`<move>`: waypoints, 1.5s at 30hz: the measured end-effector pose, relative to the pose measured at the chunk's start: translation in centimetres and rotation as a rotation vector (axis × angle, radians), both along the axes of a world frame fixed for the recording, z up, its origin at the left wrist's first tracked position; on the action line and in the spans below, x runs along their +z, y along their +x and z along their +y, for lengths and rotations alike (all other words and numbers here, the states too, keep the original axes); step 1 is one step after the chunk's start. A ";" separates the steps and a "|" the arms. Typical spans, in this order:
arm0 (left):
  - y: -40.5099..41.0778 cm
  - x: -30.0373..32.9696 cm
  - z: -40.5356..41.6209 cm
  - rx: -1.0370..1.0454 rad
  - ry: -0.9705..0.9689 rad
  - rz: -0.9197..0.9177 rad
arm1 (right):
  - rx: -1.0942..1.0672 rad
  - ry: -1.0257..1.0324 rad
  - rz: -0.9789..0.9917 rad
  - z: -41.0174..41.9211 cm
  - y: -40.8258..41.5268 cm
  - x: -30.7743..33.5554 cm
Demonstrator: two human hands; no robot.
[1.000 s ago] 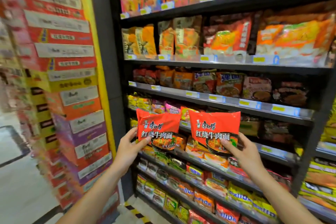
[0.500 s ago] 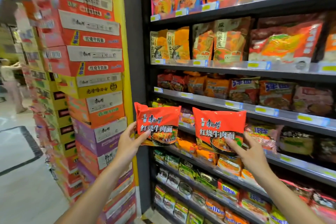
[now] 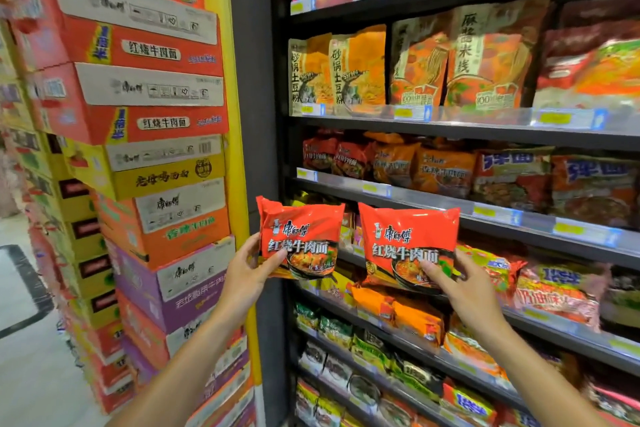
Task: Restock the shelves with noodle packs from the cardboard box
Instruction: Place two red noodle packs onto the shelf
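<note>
My left hand (image 3: 247,265) grips a red noodle pack (image 3: 300,236) by its lower left corner, thumb on the front. A second red noodle pack (image 3: 410,243) is held by my right hand (image 3: 460,282) at its lower right corner. Both packs are upright, side by side, in front of the dark shelving (image 3: 433,199), level with the shelf below the row of matching red and orange packs (image 3: 349,159). The cardboard box they came from is not in view.
A tall stack of red, yellow, orange and purple noodle cartons (image 3: 145,121) stands at the left, against a yellow post (image 3: 239,184). Shelves above and below carry many noodle packs. An aisle floor with a dark mat (image 3: 24,291) lies at far left.
The view has swung left and closer to the shelf's left end. Both hands keep their packs, carried slightly left, now at the shelf's left edge.
</note>
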State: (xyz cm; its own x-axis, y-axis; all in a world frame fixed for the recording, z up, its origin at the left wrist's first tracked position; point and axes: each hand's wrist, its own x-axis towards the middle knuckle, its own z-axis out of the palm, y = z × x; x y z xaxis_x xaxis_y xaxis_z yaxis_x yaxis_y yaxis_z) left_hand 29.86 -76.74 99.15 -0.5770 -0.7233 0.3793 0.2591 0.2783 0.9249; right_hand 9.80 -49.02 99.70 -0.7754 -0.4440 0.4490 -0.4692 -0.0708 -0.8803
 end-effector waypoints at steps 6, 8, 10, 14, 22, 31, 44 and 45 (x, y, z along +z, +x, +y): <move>-7.4 1.8 -7.4 0.027 -0.046 0.012 | 0.015 -0.004 -0.040 -8.0 -7.2 -0.4; -9.7 2.3 -9.9 0.032 -0.061 0.030 | 0.017 0.015 -0.050 -10.4 -9.5 0.0; -11.6 2.4 -12.1 0.036 -0.063 0.048 | 0.016 0.013 -0.049 -12.8 -11.4 0.2; -14.7 1.6 -16.2 0.000 -0.075 0.071 | -0.025 -0.044 -0.082 -16.6 -13.3 0.2; -21.2 1.7 -22.8 -0.086 -0.092 0.127 | -0.124 -0.071 -0.115 -21.7 -14.1 -0.2; -29.2 4.4 -28.4 -0.094 -0.172 0.124 | -0.270 -0.139 -0.102 -26.2 -13.2 0.4; -38.9 7.1 -30.5 -0.021 -0.240 0.046 | -0.317 -0.153 -0.052 -26.7 -14.3 1.9; -39.1 7.0 -30.4 -0.001 -0.231 0.034 | -0.311 -0.151 -0.053 -26.5 -14.4 2.0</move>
State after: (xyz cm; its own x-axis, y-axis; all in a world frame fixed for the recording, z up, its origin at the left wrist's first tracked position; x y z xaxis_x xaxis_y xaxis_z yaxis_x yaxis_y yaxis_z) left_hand -9.21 -107.14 106.18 -0.5618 -0.6147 0.5537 0.2891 0.4812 0.8276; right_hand -4.61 -75.55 101.70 -0.8869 -0.1149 0.4475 -0.4430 -0.0629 -0.8943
